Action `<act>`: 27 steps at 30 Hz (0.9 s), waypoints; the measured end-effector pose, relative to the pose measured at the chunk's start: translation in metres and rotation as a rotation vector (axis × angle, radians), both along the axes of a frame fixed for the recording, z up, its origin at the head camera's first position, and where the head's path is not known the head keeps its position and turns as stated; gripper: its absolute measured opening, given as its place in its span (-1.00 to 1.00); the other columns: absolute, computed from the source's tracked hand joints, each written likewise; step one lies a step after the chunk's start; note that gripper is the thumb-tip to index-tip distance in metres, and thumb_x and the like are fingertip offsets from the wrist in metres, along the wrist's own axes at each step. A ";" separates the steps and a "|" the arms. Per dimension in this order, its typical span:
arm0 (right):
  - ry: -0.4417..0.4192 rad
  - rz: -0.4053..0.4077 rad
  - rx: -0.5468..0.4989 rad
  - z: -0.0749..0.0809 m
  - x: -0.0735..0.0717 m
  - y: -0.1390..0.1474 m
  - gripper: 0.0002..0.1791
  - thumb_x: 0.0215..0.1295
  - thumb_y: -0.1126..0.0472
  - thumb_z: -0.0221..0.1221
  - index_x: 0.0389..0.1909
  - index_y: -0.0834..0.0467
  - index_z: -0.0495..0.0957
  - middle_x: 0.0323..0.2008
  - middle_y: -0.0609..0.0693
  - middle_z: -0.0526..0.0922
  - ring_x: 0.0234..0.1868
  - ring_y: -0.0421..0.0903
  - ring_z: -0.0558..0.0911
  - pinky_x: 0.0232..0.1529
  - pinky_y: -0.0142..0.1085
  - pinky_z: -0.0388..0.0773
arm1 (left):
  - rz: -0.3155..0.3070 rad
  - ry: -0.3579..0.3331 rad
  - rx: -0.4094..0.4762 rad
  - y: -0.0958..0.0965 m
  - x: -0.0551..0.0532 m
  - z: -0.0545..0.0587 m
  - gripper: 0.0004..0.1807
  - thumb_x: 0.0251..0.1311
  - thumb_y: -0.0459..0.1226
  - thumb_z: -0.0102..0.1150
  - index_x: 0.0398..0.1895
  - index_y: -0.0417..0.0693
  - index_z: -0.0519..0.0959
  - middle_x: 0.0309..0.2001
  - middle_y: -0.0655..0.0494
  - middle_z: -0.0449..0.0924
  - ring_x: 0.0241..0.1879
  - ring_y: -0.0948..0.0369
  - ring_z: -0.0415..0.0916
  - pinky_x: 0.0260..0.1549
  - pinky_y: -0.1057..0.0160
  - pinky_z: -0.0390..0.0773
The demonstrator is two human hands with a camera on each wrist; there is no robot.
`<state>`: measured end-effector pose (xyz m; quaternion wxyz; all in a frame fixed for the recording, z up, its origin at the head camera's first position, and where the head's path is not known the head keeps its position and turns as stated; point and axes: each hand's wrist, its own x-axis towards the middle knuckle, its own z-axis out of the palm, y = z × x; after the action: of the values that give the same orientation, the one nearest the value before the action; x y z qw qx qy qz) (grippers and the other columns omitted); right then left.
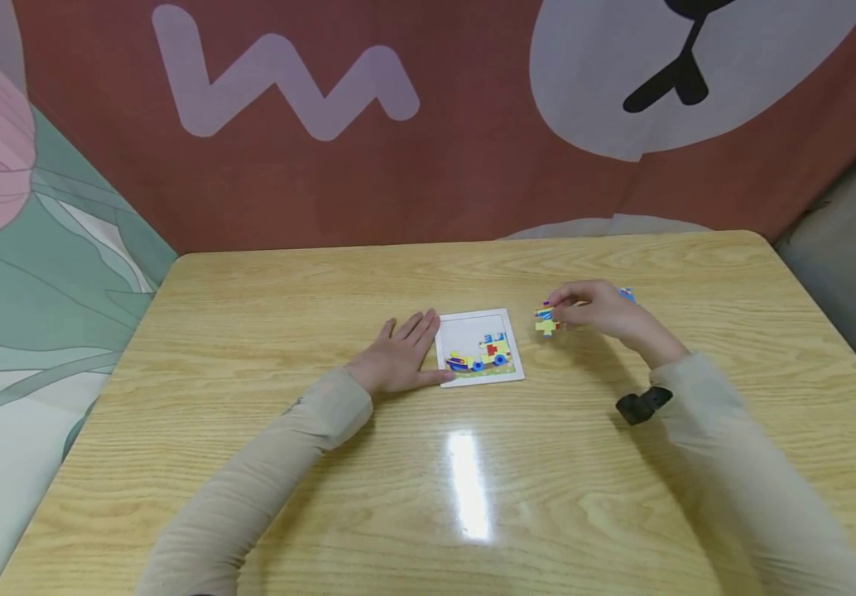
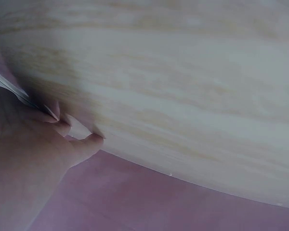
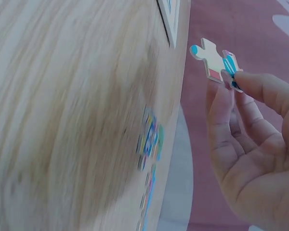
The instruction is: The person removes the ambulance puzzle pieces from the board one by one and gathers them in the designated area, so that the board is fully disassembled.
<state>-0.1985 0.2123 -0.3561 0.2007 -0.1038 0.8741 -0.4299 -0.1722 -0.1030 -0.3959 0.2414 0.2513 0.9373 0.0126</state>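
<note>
Loose puzzle pieces [image 3: 151, 137] beside your right hand [image 3: 260, 154] appear blurred in the right wrist view, whose top edge cuts off the white frame [image 1: 465, 333] touching your left hand [image 1: 401, 358].

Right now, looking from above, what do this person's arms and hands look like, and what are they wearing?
Both arms wear long, plain, light beige sleeves: the left sleeve and the right sleeve. A small, boxy black device sits at the right cuff. The left hand and right hand are bare, without gloves. No cables are visible.
</note>
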 end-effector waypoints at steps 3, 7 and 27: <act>-0.011 -0.027 0.002 -0.001 0.000 0.009 -0.64 0.36 0.15 0.11 0.04 0.31 0.48 -0.26 -0.09 0.57 -0.28 -0.30 0.59 -0.10 -0.27 0.61 | 0.001 -0.002 0.003 0.000 0.001 0.001 0.05 0.23 0.41 -0.37 0.52 0.00 -0.43 0.55 0.11 -0.50 0.55 0.15 -0.47 0.48 -0.11 -0.30; -0.045 -0.075 -0.006 -0.002 -0.001 0.020 -0.58 0.37 0.14 0.10 0.12 0.33 0.43 -0.22 -0.12 0.58 -0.28 -0.37 0.60 -0.08 -0.26 0.63 | 0.001 0.001 0.007 0.000 0.002 0.002 0.04 0.25 0.39 -0.35 0.52 -0.01 -0.41 0.56 0.10 -0.48 0.55 0.14 -0.45 0.48 -0.11 -0.29; -0.130 -0.176 0.002 -0.011 -0.007 0.060 -0.50 0.43 0.23 0.02 0.26 0.47 0.30 -0.23 -0.36 0.56 -0.35 -0.51 0.57 -0.16 -0.47 0.61 | -0.003 0.013 -0.012 0.001 0.001 -0.001 0.05 0.23 0.42 -0.37 0.52 0.00 -0.42 0.56 0.11 -0.49 0.55 0.15 -0.46 0.48 -0.10 -0.28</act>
<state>-0.2053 0.2719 -0.3671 0.2186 0.0019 0.8653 -0.4510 -0.1715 -0.1020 -0.3967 0.2366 0.2513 0.9385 0.0052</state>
